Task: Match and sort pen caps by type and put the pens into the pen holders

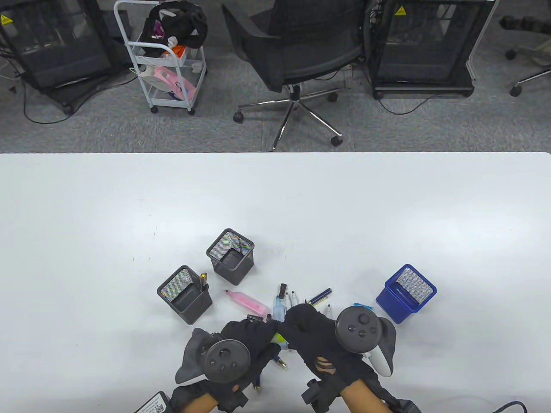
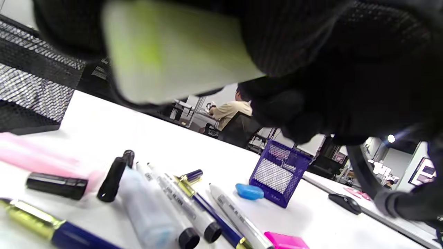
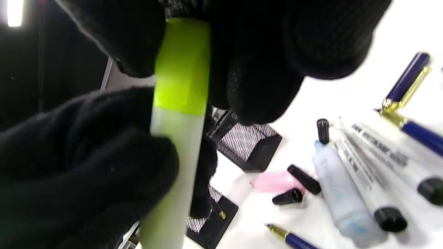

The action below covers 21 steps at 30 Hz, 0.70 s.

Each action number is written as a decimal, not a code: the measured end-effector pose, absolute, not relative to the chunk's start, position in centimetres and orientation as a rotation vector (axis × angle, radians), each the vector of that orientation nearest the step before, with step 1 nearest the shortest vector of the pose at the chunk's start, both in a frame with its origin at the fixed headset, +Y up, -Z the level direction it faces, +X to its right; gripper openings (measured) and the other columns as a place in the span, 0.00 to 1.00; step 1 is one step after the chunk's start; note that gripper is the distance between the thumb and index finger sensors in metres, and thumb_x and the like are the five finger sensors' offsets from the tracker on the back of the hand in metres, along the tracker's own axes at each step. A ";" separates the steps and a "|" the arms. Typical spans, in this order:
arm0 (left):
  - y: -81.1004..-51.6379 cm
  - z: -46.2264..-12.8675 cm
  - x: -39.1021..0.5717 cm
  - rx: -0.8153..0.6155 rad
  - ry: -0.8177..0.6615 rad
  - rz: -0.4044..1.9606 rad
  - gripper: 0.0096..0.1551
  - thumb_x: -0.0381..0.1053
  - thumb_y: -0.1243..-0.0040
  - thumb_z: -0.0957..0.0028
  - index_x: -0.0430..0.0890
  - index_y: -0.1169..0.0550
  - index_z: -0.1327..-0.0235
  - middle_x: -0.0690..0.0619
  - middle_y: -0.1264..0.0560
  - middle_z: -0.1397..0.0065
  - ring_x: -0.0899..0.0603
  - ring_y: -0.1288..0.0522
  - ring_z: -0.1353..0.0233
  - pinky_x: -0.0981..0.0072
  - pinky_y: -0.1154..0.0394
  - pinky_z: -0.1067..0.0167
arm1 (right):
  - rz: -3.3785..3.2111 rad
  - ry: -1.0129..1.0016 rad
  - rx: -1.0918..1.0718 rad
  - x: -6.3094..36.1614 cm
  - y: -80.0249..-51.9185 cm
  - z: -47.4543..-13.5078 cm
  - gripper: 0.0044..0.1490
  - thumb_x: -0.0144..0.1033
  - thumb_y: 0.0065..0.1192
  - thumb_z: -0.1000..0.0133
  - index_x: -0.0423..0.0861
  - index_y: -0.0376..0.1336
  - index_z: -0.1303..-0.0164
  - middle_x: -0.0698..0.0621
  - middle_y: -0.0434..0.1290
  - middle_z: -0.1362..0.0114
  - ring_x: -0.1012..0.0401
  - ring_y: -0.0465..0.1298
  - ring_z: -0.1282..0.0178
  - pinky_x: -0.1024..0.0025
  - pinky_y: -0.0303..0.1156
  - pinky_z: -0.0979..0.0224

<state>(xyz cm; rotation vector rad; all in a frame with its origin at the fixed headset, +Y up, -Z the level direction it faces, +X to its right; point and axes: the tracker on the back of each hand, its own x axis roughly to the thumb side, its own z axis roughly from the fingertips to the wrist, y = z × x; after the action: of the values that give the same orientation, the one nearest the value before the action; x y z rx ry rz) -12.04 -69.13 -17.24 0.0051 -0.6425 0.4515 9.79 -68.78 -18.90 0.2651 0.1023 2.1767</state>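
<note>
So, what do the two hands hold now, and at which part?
Both hold one green highlighter. The right hand grips its bright green cap end; the left hand grips the pale barrel.

Right hand [image 3: 242, 52] and left hand [image 3: 79, 173] both grip a green highlighter [image 3: 176, 114].

Pens [image 1: 297, 301] clutter mid; far table [image 1: 275, 193] wide open.

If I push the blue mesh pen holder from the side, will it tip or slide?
The blue mesh pen holder looks squat with a flat square base, so it probably slides rather than tips. Its open mesh suggests it is light, so on the smooth white table a nudge likely moves it easily.
</note>
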 end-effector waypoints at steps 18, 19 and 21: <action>-69.7 -19.0 -15.5 -0.036 -0.494 0.565 0.32 0.54 0.37 0.49 0.42 0.22 0.33 0.37 0.18 0.36 0.34 0.15 0.45 0.28 0.26 0.43 | 2.615 -0.779 -0.062 24.5 -60.7 -17.5 0.30 0.35 0.73 0.49 0.43 0.68 0.37 0.33 0.74 0.33 0.42 0.82 0.42 0.58 0.81 0.45; -69.7 -19.0 -15.5 -0.036 -0.494 0.565 0.32 0.54 0.37 0.49 0.42 0.22 0.33 0.37 0.18 0.36 0.34 0.15 0.45 0.28 0.26 0.43 | 2.623 -0.768 -0.076 24.7 -60.9 -17.6 0.30 0.35 0.74 0.49 0.43 0.68 0.37 0.33 0.74 0.33 0.42 0.82 0.43 0.57 0.81 0.45; -69.7 -19.0 -15.5 -0.041 -0.494 0.566 0.32 0.54 0.37 0.49 0.42 0.22 0.33 0.37 0.18 0.36 0.34 0.15 0.45 0.28 0.26 0.43 | 2.669 -0.711 -0.132 25.1 -61.6 -18.1 0.30 0.36 0.74 0.49 0.43 0.68 0.37 0.34 0.75 0.33 0.42 0.82 0.43 0.57 0.81 0.45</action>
<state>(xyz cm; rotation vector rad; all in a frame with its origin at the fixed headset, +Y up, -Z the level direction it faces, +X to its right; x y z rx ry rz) -15.53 -69.68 -18.98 -0.0411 -0.4935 0.5663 25.08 -61.64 -18.06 -0.1320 -0.7108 2.6690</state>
